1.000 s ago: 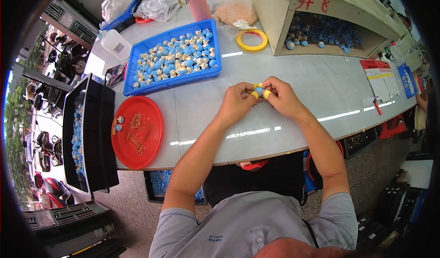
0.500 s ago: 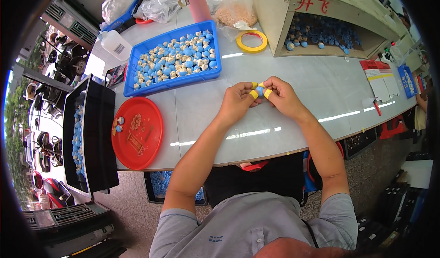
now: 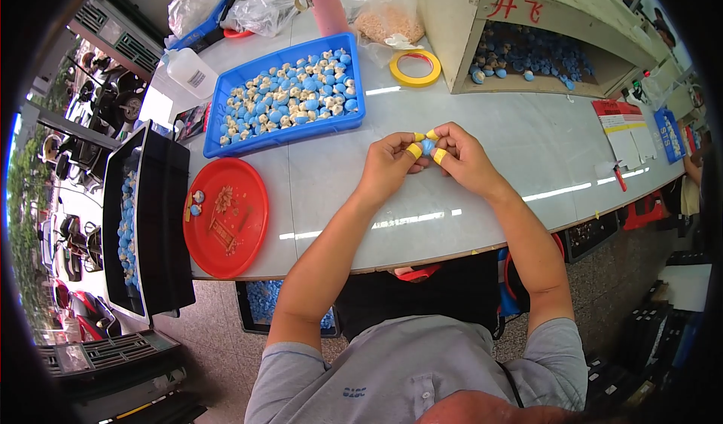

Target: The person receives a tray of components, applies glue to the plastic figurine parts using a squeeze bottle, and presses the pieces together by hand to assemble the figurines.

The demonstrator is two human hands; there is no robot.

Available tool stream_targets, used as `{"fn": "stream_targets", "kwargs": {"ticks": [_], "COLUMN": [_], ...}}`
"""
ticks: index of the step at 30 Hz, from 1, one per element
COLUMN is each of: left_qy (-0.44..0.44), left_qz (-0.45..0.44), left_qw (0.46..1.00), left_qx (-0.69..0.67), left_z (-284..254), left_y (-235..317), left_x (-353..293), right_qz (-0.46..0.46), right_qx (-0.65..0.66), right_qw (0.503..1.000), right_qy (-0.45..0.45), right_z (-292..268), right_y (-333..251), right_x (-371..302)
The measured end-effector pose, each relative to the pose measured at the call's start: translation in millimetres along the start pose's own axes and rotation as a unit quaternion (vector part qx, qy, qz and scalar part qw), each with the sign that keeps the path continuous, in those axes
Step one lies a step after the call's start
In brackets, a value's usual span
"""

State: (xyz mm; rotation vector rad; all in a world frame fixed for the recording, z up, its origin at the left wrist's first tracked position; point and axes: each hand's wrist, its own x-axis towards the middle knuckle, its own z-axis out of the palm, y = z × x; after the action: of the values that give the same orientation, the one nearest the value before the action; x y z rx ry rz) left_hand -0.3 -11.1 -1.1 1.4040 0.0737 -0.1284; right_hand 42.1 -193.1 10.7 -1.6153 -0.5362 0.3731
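Both hands meet above the middle of the grey tabletop, pinching one small round blue piece (image 3: 428, 147) between them. My left hand (image 3: 390, 162) is closed on its left side, and my right hand (image 3: 465, 159) grips it from the right. Yellow tape wraps the thumbs and index fingertips. The piece's underside is hidden by fingers. Beyond my left hand stands a blue tray (image 3: 287, 141) full of small blue and cream pieces. To the left, a red round plate (image 3: 251, 236) holds a couple of blue-and-white pieces and some beige bits.
A roll of yellow tape (image 3: 415, 83) lies near a beige cabinet (image 3: 440, 40) with blue pieces inside. A pink bottle (image 3: 328, 10) stands behind the tray. At the left, a black crate (image 3: 162, 236) adjoins the table. A red-handled tool (image 3: 620, 178) lies at the right.
My fingers have shifted slightly around the blue piece, and more of its blue surface shows now. Both arms stay nearly in place.
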Motion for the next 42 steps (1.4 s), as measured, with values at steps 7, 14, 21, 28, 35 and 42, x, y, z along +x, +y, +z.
{"fn": "stream_targets", "kwargs": {"ticks": [7, 14, 21, 28, 35, 42], "left_qy": [0.02, 0.03, -0.025, -0.045, -0.099, -0.095], "left_qz": [-0.006, 0.007, 0.001, 0.013, 0.035, 0.002], "left_qw": [1.0, 0.999, 1.0, 0.999, 0.992, 0.993], "left_qx": [0.008, 0.02, 0.007, 0.006, -0.063, -0.076], "left_z": [2.0, 3.1, -0.8, 0.2, 5.2, 0.0], "left_y": [3.3, 1.5, 1.6, -0.8, -0.5, 2.1], "left_x": [-0.2, 0.2, -1.5, -3.0, -4.1, -7.7], "right_qz": [-0.043, -0.037, -0.055, -0.132, -0.261, -0.268], "right_qx": [-0.061, -0.056, -0.083, -0.17, -0.298, -0.289], "right_qw": [0.997, 0.998, 0.995, 0.973, 0.912, 0.911], "right_qy": [-0.004, -0.006, 0.033, 0.08, 0.108, 0.124], "right_z": [0.0, -0.5, 2.3, 6.7, 7.9, 13.1], "right_y": [4.7, 6.9, 7.5, 5.6, 2.9, 6.3], "right_x": [0.7, 0.9, 0.2, -5.3, -7.0, -4.0]}}
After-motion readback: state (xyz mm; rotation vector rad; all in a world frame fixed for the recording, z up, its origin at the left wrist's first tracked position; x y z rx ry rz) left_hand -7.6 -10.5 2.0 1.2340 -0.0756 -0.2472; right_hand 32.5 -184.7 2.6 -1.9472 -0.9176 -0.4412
